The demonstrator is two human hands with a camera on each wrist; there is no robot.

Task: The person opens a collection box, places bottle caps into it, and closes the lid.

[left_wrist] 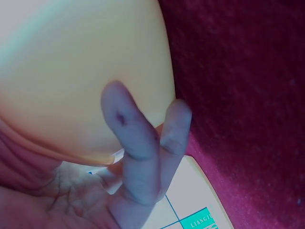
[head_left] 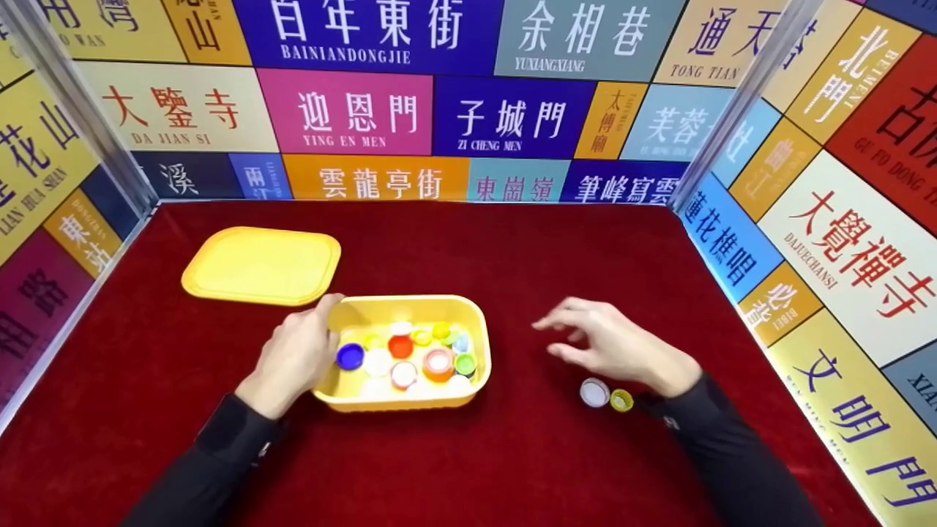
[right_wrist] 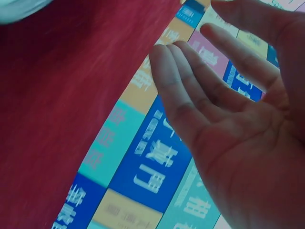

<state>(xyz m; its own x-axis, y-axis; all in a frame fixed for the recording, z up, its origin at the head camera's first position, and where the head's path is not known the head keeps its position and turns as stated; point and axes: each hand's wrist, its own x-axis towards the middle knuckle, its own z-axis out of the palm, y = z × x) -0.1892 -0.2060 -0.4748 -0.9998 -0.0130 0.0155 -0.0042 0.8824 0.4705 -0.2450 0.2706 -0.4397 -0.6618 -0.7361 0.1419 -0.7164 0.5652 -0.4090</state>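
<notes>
My left hand grips the left end of a yellow plastic tub. In the left wrist view its fingers lie along the outside of the tub's wall. Several bottle caps lie inside, among them a blue cap, a red cap and a green cap. My right hand hovers to the right of the tub with bent, parted fingers and holds nothing. Just below it on the cloth are a whitish cap and a yellow-green cap.
A yellow lid lies flat behind and left of the tub. Dark red cloth covers the table. Panels printed with signs stand along the back and both sides.
</notes>
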